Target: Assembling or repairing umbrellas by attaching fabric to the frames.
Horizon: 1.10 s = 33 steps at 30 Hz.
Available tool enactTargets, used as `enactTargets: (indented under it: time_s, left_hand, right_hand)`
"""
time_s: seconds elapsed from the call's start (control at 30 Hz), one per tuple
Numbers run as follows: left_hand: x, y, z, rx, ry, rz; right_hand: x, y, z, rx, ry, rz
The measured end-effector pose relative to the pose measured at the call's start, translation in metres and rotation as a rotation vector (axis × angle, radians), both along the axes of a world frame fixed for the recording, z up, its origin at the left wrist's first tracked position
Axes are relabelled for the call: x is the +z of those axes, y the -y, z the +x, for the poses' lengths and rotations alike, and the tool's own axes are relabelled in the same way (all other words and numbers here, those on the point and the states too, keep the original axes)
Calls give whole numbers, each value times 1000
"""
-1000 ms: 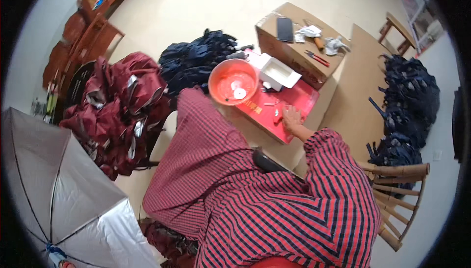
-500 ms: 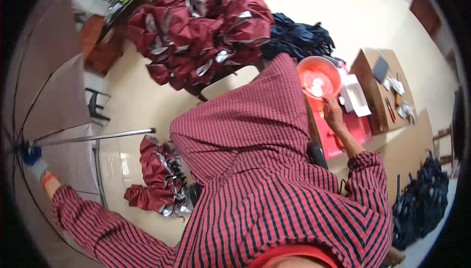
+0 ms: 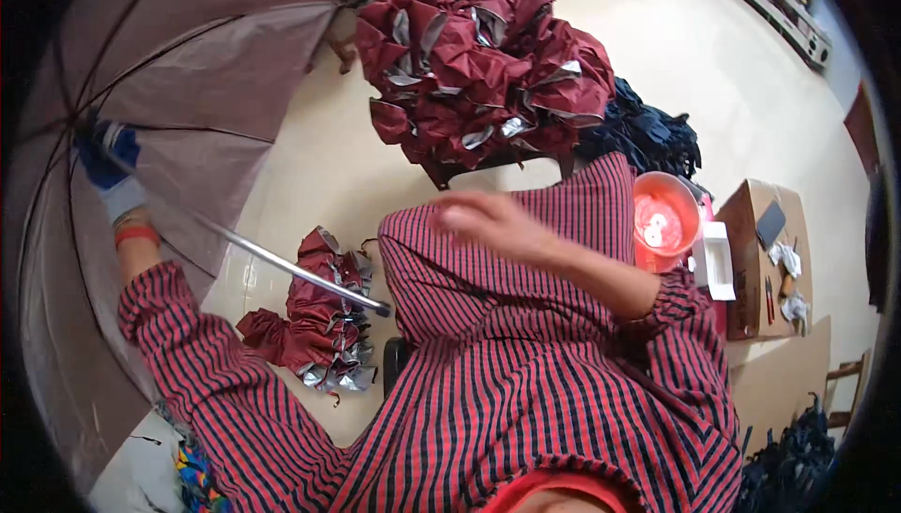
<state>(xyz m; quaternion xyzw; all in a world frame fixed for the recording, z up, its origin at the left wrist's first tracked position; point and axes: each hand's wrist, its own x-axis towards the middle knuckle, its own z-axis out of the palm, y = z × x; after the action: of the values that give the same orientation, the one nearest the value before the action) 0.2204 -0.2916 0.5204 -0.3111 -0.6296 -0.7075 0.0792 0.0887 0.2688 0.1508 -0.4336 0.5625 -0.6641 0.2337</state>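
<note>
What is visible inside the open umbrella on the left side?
Dark ribs, a metal shaft and, near where the ribs meet, the gloved left hand. The canopy covers its own outer side and whatever is behind it.

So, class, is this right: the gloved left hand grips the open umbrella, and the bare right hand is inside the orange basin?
Not quite: the head view shows the bare right hand over the checked cloth, apart from the orange basin. The gloved left hand does grip the open umbrella.

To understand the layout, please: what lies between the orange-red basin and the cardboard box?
In the head view, a white open box lies between basin and cardboard box.
</note>
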Motion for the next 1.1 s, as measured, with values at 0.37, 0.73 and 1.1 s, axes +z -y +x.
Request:
enactTargets:
  time_s: [0.37, 0.73, 1.1]
  left_hand:
    - [-105, -68, -43, -39, -142, 532]
    - [-272, -73, -19, 208, -79, 747]
    - [-330, -123, -17, 661, 396, 779]
  right_hand:
    - [61, 30, 88, 388, 533, 9]
    - [39, 69, 46, 390, 501, 144]
    - [12, 111, 47, 339, 586, 219]
